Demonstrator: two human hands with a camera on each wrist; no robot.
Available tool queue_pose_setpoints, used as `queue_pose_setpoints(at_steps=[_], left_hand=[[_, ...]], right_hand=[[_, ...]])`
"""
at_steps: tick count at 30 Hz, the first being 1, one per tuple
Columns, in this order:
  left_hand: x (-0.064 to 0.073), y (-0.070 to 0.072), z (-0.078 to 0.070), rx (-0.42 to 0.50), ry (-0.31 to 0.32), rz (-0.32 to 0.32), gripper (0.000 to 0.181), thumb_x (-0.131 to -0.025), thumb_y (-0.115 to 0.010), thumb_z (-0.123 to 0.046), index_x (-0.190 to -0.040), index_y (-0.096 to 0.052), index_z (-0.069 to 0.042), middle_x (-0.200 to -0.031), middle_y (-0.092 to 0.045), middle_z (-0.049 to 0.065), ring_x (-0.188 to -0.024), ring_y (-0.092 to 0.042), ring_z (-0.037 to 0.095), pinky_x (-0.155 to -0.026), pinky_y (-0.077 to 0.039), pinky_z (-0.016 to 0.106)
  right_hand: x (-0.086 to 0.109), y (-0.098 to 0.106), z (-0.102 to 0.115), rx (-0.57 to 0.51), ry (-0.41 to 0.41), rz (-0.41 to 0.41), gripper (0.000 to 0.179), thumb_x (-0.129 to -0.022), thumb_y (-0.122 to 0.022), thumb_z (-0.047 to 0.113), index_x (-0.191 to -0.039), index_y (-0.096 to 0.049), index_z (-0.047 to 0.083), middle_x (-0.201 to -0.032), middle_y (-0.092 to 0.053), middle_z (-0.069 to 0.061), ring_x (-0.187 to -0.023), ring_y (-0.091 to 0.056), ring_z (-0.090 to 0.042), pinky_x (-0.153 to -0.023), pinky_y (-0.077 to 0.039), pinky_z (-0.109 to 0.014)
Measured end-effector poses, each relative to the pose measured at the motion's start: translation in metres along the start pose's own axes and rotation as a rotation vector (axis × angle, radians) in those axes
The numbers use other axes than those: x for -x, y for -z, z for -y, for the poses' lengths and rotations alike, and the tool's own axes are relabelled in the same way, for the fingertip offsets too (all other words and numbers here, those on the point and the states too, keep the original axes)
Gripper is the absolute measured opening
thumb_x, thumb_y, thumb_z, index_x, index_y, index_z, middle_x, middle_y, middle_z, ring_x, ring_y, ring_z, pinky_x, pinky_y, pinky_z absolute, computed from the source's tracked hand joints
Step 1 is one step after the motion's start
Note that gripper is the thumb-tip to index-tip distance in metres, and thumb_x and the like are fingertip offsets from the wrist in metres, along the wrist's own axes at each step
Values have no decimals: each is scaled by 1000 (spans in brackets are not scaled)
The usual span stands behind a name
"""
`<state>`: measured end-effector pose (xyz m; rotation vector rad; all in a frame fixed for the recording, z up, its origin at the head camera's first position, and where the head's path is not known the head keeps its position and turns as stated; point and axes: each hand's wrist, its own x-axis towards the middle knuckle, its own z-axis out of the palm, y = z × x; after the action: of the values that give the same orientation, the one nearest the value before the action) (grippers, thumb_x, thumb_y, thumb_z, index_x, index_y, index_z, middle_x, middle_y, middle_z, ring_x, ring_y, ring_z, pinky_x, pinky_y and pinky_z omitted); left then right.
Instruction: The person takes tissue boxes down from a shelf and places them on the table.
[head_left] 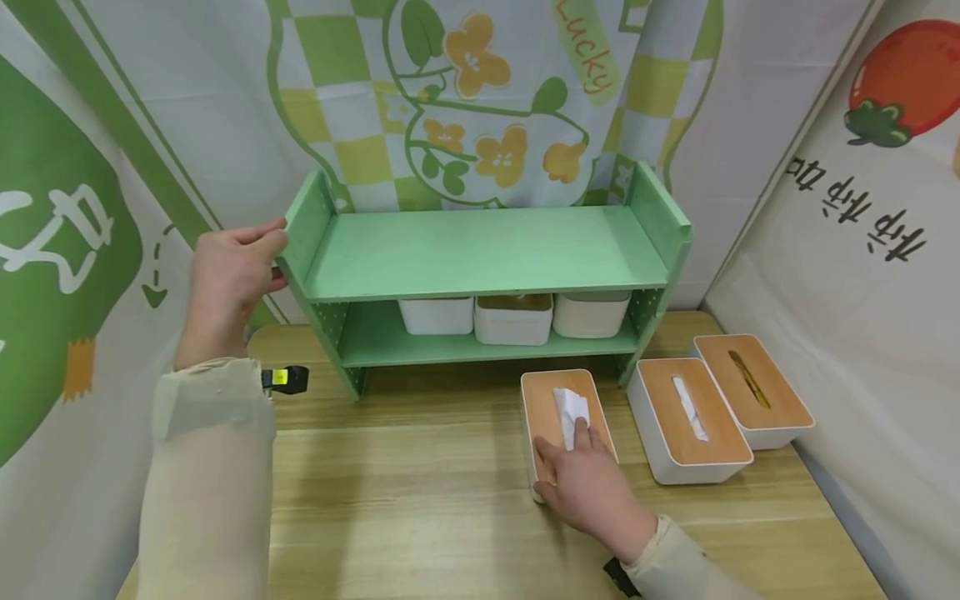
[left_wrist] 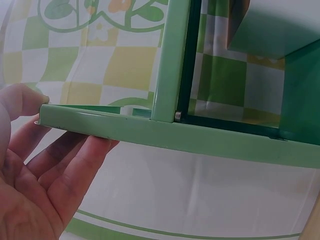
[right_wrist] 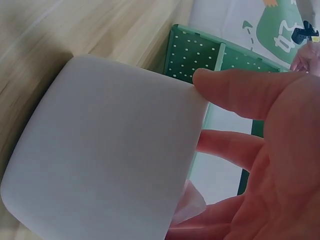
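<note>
My left hand (head_left: 236, 271) grips the upper left side panel (left_wrist: 100, 125) of a green two-tier shelf (head_left: 487, 250), thumb at the panel's front edge and fingers along its outer face. On the table before the shelf stands a white tissue box (head_left: 534, 417) with a wood-toned lid and a white tissue (head_left: 570, 408) poking from its slot. My right hand (head_left: 588, 492) rests over this box's near end, fingers spread on the lid and beside the tissue. In the right wrist view, the thumb touches the upper edge of the box's plain white end (right_wrist: 100, 145).
Two more wood-lidded boxes stand to the right: one with tissue in its slot (head_left: 690, 417), the other with a dark slot (head_left: 753, 387). Three small bins, including a white bin (head_left: 437, 317), sit on the lower shelf. Printed curtains (head_left: 840, 275) enclose the wooden table (head_left: 420, 492).
</note>
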<state>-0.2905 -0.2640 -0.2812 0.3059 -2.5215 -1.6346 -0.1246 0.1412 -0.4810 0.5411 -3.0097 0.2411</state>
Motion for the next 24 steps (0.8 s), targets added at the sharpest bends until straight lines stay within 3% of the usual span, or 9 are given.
queue_pose_setpoints(at_steps=[17, 24], left_hand=[[1, -1, 0, 7, 7, -14, 43, -98, -56, -40, -139, -58, -27, -154, -41, 4, -115, -59, 21, -77, -55, 23], [0, -1, -1, -7, 14, -3, 43, -98, -56, -42, -140, -57, -28, -154, -40, -1, -123, -52, 22, -78, -55, 23]], right_hand=[[2, 6, -12, -16, -102, 41, 55, -85, -77, 38, -133, -65, 13, -129, -45, -48, -123, -42, -61, -100, -37, -64], [5, 9, -20, -11, -130, 45, 55, -85, -77, 37, -133, -65, 12, -127, -45, -48, -123, -41, -61, -100, -38, -63]])
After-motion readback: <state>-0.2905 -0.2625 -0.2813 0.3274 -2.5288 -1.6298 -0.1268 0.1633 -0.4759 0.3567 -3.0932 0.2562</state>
